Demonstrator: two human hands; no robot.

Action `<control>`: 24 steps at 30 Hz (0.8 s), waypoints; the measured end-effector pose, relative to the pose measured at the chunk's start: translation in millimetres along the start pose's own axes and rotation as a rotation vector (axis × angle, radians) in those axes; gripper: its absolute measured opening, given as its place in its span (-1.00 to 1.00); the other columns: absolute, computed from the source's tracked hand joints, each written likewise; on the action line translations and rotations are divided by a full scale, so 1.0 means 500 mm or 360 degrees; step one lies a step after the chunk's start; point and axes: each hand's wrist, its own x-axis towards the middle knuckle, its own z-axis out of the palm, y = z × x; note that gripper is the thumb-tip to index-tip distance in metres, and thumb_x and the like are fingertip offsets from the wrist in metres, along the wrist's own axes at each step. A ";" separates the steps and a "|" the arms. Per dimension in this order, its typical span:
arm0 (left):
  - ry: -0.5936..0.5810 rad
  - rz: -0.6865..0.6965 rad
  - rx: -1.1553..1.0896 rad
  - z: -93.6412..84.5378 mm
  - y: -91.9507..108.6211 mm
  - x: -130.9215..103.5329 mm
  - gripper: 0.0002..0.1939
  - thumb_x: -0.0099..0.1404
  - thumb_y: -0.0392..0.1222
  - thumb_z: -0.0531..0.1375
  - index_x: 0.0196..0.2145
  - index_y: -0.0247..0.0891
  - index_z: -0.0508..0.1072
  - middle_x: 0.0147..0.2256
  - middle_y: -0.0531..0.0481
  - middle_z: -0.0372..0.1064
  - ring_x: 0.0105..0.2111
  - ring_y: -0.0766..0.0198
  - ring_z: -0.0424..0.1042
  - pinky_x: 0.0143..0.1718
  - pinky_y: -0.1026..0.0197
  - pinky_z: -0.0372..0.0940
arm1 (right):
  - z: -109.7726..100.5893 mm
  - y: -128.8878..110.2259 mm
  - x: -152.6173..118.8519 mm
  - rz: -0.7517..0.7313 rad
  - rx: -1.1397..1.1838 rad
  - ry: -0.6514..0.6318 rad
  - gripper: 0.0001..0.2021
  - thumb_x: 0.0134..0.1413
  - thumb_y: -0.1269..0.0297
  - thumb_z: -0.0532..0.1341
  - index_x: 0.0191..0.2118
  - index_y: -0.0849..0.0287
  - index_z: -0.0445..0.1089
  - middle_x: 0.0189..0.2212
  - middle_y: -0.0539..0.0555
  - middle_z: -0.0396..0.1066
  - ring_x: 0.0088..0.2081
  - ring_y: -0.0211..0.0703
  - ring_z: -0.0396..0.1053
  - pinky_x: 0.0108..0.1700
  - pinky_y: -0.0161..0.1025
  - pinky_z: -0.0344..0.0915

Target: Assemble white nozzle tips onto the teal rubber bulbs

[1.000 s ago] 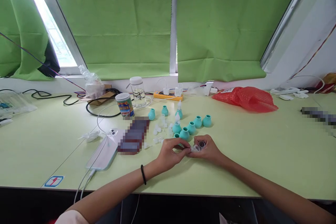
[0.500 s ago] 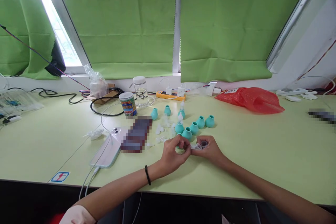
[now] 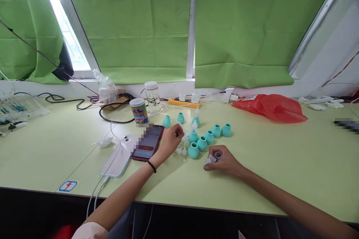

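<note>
Head view: right hand (image 3: 221, 161) curled, its grip closed on clear tubes (image 3: 218, 155) over the worktop (image 3: 269, 171). Left hand (image 3: 170, 139) pinched beside loose clear pieces (image 3: 184, 151); I cannot tell whether it holds one. Teal pots (image 3: 202, 143) stand just beyond the right hand.

From my remote station I see 9 smooth, matt teal bulbs (image 3: 202, 143), probably rubber, though too small to be sure. The small cups (image 3: 218, 155) are translucent plastic; the red bag (image 3: 275, 108), crinkled, glossy plastic; the green blinds (image 3: 140, 26), creased cloth.
</note>
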 end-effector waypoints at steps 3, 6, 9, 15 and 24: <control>-0.0087 0.0034 0.0136 0.012 -0.016 0.000 -0.89 0.00 -0.41 0.05 -0.52 -0.30 0.34 -0.55 0.05 0.35 -0.54 0.39 0.31 -0.48 0.36 0.20 | 0.000 0.000 -0.001 0.0016 0.0000 -0.0120 -0.63 -0.53 0.21 0.34 -0.65 0.21 0.10 -0.73 -0.15 0.00 -0.64 -0.42 -0.06 -0.62 -0.41 -0.14; -0.0126 0.0016 0.0162 0.017 -0.019 0.001 -0.85 0.00 -0.42 0.04 -0.47 -0.32 0.38 -0.51 0.00 0.39 -0.51 0.37 0.34 -0.45 0.34 0.21 | -0.001 -0.001 -0.003 0.0020 0.0016 -0.0177 -0.65 -0.51 0.21 0.33 -0.61 0.22 0.14 -0.71 -0.14 0.04 -0.63 -0.41 -0.02 -0.62 -0.41 -0.11; 0.0020 0.0069 0.0088 0.010 -0.007 0.001 -0.85 0.01 -0.41 0.04 -0.46 -0.32 0.38 -0.52 0.00 0.37 -0.53 0.38 0.32 -0.47 0.34 0.22 | -0.002 -0.003 -0.005 0.0020 0.0059 -0.0180 -0.66 -0.50 0.23 0.33 -0.57 0.22 0.15 -0.69 -0.13 0.06 -0.62 -0.41 -0.01 -0.61 -0.42 -0.10; 0.0183 0.0676 -0.0030 -0.010 0.065 -0.041 -0.86 0.07 -0.22 0.08 -0.40 -0.33 0.34 -0.59 0.05 0.27 -0.59 0.44 0.23 -0.53 0.38 0.16 | -0.003 -0.013 -0.012 -0.0008 0.0108 -0.0278 -0.67 -0.46 0.23 0.32 -0.55 0.22 0.16 -0.69 -0.14 0.08 -0.63 -0.42 0.01 -0.62 -0.42 -0.07; -0.0857 0.0427 -0.0216 0.022 0.114 -0.082 -0.78 0.14 -0.15 0.02 -0.25 -0.25 0.28 -0.61 0.11 0.27 -0.63 0.45 0.22 -0.57 0.41 0.13 | -0.008 -0.010 -0.007 -0.0100 0.0310 -0.0297 -0.67 -0.47 0.35 0.31 -0.50 0.23 0.14 -0.61 -0.13 0.12 -0.57 -0.41 0.09 -0.54 -0.40 0.05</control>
